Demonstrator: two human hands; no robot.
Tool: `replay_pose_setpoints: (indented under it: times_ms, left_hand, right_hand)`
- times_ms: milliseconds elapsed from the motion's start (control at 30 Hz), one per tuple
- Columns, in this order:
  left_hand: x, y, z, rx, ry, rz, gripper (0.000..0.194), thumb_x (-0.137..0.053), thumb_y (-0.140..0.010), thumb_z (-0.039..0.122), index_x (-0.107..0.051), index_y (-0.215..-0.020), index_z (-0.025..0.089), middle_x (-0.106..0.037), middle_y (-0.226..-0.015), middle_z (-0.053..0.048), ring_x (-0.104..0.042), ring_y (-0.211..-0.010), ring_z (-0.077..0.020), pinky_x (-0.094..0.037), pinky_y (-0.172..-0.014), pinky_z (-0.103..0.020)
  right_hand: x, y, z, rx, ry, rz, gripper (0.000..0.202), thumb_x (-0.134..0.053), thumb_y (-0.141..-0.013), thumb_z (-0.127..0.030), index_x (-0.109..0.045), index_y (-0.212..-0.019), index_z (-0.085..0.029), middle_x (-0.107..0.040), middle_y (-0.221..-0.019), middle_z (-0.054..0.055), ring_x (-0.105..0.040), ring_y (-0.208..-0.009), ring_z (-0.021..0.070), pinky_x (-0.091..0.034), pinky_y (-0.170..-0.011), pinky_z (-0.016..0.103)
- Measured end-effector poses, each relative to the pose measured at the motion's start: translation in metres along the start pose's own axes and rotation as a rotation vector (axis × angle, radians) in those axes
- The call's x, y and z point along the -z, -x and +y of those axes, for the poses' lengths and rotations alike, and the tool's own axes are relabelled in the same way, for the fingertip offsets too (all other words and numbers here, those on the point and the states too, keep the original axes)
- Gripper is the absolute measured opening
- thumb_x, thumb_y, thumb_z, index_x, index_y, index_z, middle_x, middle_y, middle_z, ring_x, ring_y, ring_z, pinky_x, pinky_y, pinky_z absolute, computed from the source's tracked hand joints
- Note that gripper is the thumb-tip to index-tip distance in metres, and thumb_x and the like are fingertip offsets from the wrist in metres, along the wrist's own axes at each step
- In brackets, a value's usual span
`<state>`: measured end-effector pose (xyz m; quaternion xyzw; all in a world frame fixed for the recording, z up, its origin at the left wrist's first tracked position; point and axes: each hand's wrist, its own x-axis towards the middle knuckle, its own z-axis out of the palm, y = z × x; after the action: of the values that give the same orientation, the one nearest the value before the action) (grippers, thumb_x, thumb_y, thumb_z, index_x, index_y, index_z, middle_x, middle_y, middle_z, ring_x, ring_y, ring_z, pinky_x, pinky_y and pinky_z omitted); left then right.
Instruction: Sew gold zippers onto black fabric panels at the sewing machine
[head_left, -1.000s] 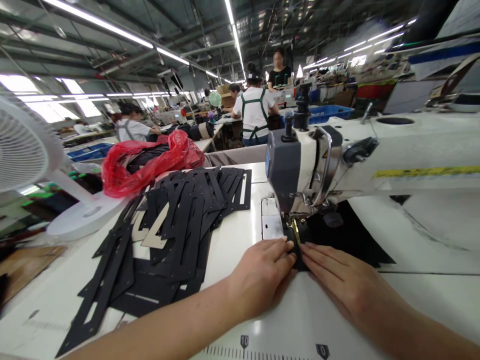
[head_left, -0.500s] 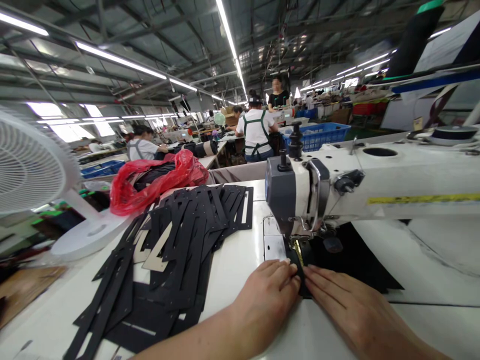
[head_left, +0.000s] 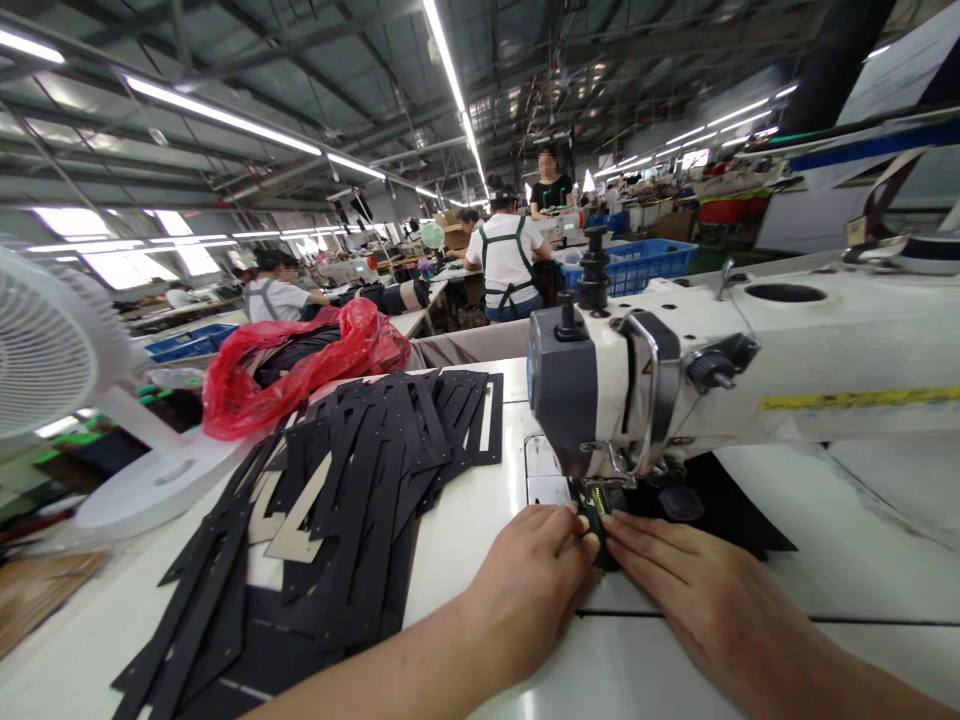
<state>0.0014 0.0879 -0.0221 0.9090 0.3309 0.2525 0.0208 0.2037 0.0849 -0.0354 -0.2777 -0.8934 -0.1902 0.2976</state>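
Where visible, the zipper (head_left: 598,501) runs forward.

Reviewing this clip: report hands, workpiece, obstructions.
Left hand, fingers bent, right hand, fingers straight, flanking gold-toothed black zipper. Zipper leads under grey and white sewing machine head. Flat black slotted panels piled leftward, apart from both hands.

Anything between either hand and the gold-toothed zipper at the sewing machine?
Nothing visible. The left hand is at the left side of the zipper, the right hand at its right. The sewing machine head stands just beyond both; the pile of black pieces lies clear to the left.
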Motion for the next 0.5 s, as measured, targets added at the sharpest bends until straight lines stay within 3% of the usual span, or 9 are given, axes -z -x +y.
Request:
replay_pose_setpoints:
  times_ms: [233,500]
  left_hand:
    - [-0.002,-0.004,-0.008,0.026,0.048,0.001,0.020,-0.043,-0.089,0.017,-0.061,-0.096,0.013,-0.058,-0.089,-0.010,-0.057,-0.085,-0.0215,-0.051,-0.078,-0.037]
    - [-0.008,-0.007,-0.016,0.080,0.062,0.014,0.018,-0.045,-0.088,0.019,-0.062,-0.089,0.014,-0.058,-0.088,-0.009,-0.057,-0.086,-0.0214,-0.052,-0.078,-0.036]
  right_hand:
    - [-0.001,-0.012,0.003,-0.017,-0.018,0.028,0.041,-0.030,-0.083,0.002,-0.068,-0.094,-0.010,-0.069,-0.098,0.008,-0.067,-0.081,0.0170,-0.058,-0.069,0.027]
    - [-0.004,-0.015,0.009,-0.079,-0.072,-0.010,0.035,-0.036,-0.087,-0.002,-0.066,-0.099,-0.014,-0.069,-0.099,0.008,-0.067,-0.084,0.0162,-0.057,-0.073,0.027]
